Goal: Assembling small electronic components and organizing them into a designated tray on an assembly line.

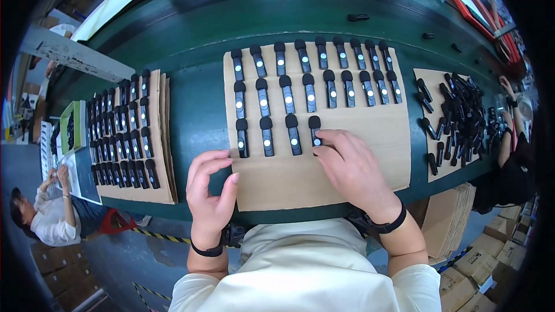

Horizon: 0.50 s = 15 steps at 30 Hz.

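Note:
A cardboard sheet (277,185) lies in front of me, bearing rows of small black clip-on microphones (263,98) with foam tops and a pale round dot on each. Thumb and fingers of my right hand (355,167) close on the last microphone (315,126) of the nearest row; its foam end points away from me and its lower part is partly covered. My left hand (209,190) hovers by the sheet's left edge, fingers curved and apart, holding nothing. The nearest row has several microphones, fewer than the two rows behind it.
On the left, stacked cardboard (165,156) carries more rows of microphones, with a green bin (72,127) beyond. A loose microphone heap (459,104) lies on cardboard at right. One microphone (358,17) rests on the green table (254,6). People sit at both sides.

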Available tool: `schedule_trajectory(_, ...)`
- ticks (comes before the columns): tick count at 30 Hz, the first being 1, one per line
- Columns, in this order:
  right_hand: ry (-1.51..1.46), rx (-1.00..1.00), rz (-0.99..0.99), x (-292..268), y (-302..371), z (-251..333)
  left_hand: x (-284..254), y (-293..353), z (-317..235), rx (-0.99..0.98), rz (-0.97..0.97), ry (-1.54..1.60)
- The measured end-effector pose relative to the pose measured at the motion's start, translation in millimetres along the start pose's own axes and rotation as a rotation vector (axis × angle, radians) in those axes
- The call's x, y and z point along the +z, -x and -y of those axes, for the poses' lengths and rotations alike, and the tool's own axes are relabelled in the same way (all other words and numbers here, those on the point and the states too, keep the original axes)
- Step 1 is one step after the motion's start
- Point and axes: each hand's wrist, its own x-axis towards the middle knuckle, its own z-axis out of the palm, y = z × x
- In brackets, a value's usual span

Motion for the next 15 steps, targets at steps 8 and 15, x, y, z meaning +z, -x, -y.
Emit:
schedule_trajectory(8,0.004,0.041,-0.036,-9.3,5.6,-0.9,-12.5,-3.6,-13.6,0.010,-0.036,0.100)
schedule_trajectory(15,-0.053,0.047,-0.065,-58.2,25.1,-13.7,-32.4,-15.0,-28.1,0.089,0.075,0.049)
